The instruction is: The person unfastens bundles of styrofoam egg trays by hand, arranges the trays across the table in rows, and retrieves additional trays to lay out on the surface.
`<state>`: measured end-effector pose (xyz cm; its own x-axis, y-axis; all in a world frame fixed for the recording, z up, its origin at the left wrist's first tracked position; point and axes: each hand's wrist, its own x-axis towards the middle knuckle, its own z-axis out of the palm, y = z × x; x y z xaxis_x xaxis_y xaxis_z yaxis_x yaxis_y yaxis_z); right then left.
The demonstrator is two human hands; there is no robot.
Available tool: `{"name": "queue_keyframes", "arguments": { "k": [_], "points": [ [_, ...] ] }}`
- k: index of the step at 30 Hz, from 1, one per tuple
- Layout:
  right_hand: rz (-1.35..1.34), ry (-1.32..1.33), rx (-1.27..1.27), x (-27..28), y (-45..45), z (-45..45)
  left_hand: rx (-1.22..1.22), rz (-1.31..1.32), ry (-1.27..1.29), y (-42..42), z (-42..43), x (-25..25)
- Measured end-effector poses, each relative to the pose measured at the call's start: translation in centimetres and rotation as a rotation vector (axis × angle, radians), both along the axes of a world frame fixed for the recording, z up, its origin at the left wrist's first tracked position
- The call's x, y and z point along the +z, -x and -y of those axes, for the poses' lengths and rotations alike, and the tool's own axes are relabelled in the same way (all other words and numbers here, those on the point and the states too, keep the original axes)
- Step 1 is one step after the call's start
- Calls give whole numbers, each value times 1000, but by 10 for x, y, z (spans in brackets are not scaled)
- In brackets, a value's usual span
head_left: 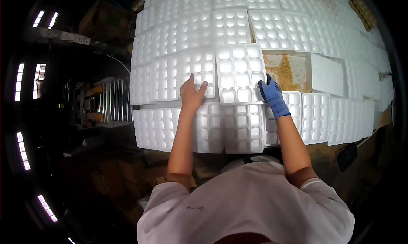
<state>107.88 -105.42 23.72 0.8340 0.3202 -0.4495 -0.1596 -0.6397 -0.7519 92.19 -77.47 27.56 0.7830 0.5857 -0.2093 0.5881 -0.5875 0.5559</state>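
Observation:
A white foam tray with rows of square hollows lies in front of me, slightly askew over its neighbours. My right hand, in a blue glove with dark fingertips, grips the right edge of this tray. Bare, my left hand is over the trays just left of it, thumb and index finger apart, holding nothing. Right of the gripped tray, a gap shows a surface strewn with yellowish-brown crumbs. A smooth white panel leans at the right side of that gap.
Many similar white trays cover the surface in rows. Brown cartons sit at the far right edge and at the top. A roller conveyor stands at the left. A dark object is below the right edge.

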Motion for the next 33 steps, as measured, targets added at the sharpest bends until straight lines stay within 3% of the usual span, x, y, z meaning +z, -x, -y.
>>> {"name": "queue_keyframes", "arguments": {
  "k": [1, 3, 5, 9, 13, 15, 18, 21, 23, 25, 26, 29, 30, 31, 33],
  "points": [
    [-86, 1, 18, 0, -9, 6, -66, -86, -187, 16, 9, -14],
    [82, 154, 21, 3, -11, -7, -48, -232, -291, 40, 50, -21],
    [206, 200, 13, 1, -13, -23, -58, -134, -312, 59, 79, -44],
    [150, 242, 63, -4, -19, -26, -57, 38, -331, 65, 99, -87],
    [155, 210, 14, 15, -11, -27, -219, 375, -366, 31, 122, -50],
    [148, 216, 33, 13, -14, -17, -240, 398, -383, 16, 112, -50],
    [313, 115, -15, 22, -28, 38, -151, 519, -441, 0, 110, -39],
    [402, 124, -198, 24, -65, 128, -553, 305, -618, -8, 99, -32],
    [511, 450, -338, 10, -106, 205, -533, 268, -606, -12, 95, -42],
    [314, 666, -432, 11, -146, 278, -483, 227, -624, -13, 91, -54],
    [343, 677, -442, -3, -165, 313, -423, 300, -613, -18, 104, -43],
    [243, 649, -395, -24, -207, 378, -230, 492, -94, -68, 187, -16],
    [179, 627, -349, -27, -220, 384, -261, 463, 52, -96, 219, -9],
    [196, 566, -321, -31, -226, 383, -143, 445, 409, -125, 263, -3],
    [230, 443, -285, -37, -226, 387, -166, 161, 658, -189, 321, -17]
  ]
}}
